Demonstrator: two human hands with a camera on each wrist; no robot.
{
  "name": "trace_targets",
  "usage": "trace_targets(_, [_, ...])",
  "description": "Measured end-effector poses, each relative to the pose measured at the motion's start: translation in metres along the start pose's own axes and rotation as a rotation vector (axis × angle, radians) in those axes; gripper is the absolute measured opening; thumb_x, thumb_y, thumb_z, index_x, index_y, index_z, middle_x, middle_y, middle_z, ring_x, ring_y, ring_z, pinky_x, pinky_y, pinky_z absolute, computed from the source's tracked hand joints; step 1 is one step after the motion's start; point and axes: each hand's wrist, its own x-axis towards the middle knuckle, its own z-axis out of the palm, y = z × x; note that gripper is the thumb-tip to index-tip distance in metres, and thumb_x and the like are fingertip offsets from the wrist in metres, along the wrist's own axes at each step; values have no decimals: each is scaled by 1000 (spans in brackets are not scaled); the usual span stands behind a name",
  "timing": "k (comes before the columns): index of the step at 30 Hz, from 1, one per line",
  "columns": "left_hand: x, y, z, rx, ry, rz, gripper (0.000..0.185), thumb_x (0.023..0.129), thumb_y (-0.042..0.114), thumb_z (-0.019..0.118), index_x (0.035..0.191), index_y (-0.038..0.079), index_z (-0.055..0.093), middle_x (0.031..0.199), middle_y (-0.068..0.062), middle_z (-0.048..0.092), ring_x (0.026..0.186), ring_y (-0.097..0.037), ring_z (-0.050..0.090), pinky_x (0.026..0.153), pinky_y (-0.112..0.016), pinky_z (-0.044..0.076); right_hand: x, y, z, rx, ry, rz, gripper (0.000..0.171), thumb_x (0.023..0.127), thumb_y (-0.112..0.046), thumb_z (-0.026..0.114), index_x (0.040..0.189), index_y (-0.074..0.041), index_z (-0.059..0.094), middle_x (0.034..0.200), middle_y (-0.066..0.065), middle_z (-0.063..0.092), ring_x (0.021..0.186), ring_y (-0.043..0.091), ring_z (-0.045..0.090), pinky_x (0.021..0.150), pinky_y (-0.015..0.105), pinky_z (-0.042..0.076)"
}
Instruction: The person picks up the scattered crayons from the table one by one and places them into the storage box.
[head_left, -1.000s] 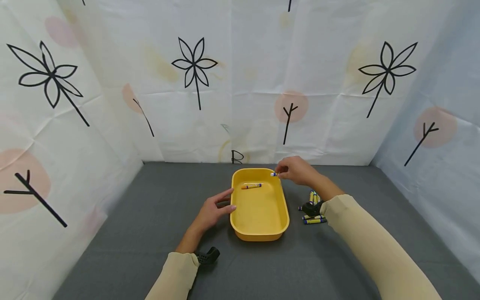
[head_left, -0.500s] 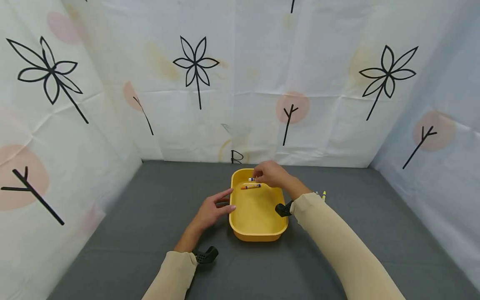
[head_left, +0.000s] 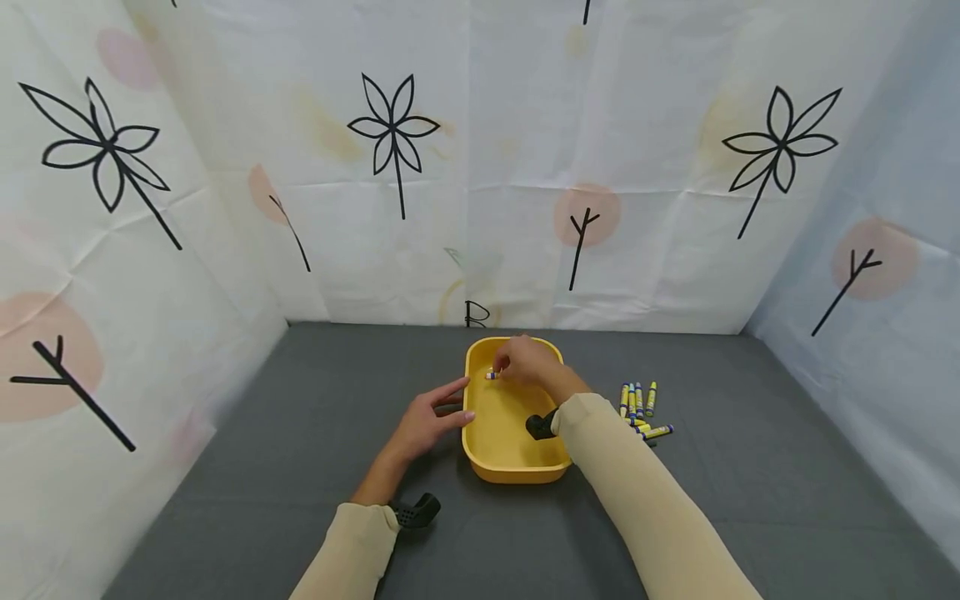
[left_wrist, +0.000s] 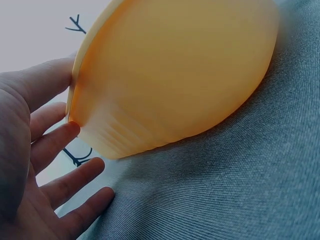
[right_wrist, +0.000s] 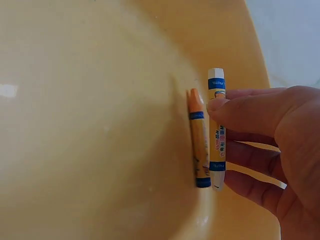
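My left hand (head_left: 423, 425) rests against the near-left side of a yellow plastic tub (head_left: 517, 475), with its fingers spread and fairly straight. In the left wrist view, the thumb and fingertips touch the rim of the tub, and the other fingers stand off it. Inside the tub, near the far end, my right hand (head_left: 525, 362) pinches a white oil pastel (right_wrist: 217, 130) between thumb and fingers. Just beside it, an orange oil pastel (right_wrist: 200, 150) lies on the tub's floor, nearly parallel to the white one. The right hand mostly covers both in the head view.
Several more oil pastels (head_left: 637, 404) with yellow wrappers lie loose on the grey cloth-covered table (head_left: 247, 467), right of the tub. White fabric (head_left: 495, 167) with drawn flowers hangs behind and at both sides. Each wrist carries a black camera mount (head_left: 416, 510).
My right hand has moved left and down from the tub's far-right rim into the tub, carrying the white oil pastel next to the orange one. The left hand has stayed at the rim.
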Motion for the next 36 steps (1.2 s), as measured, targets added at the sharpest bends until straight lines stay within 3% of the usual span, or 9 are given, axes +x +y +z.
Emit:
trace_targets(10, [0, 0, 1, -13, 3, -8, 63, 88, 27, 74, 144, 13, 50, 141, -12, 51, 121, -34, 54, 96, -49, 47, 2, 4, 18, 94, 38, 97, 8, 86, -5, 74, 89, -13, 76, 85, -5, 66, 78, 14, 56, 77, 28, 50])
trace_targets(18, [0, -1, 2, 7, 11, -7, 63, 88, 27, 74, 144, 14, 50, 140, -12, 52, 120, -34, 55, 96, -49, 47, 4, 5, 19, 154, 78, 116, 13, 86, -2, 71, 93, -12, 75, 88, -3, 66, 81, 16, 56, 79, 29, 50])
trace_targets(26, [1, -4, 2, -14, 11, -8, 62, 89, 26, 73, 145, 14, 49, 141, -13, 51, 121, -36, 54, 96, -50, 47, -5, 9, -2, 193, 111, 69, 15, 89, -5, 70, 104, -8, 73, 96, 2, 68, 90, 19, 60, 83, 33, 51])
trace_targets(36, [1, -2, 2, 4, 17, -19, 62, 88, 26, 74, 145, 15, 49, 142, -11, 51, 122, -34, 53, 97, -51, 46, -43, 31, -32, 295, 233, 39, 24, 90, -7, 70, 112, -1, 69, 103, 8, 66, 94, 24, 60, 83, 38, 52])
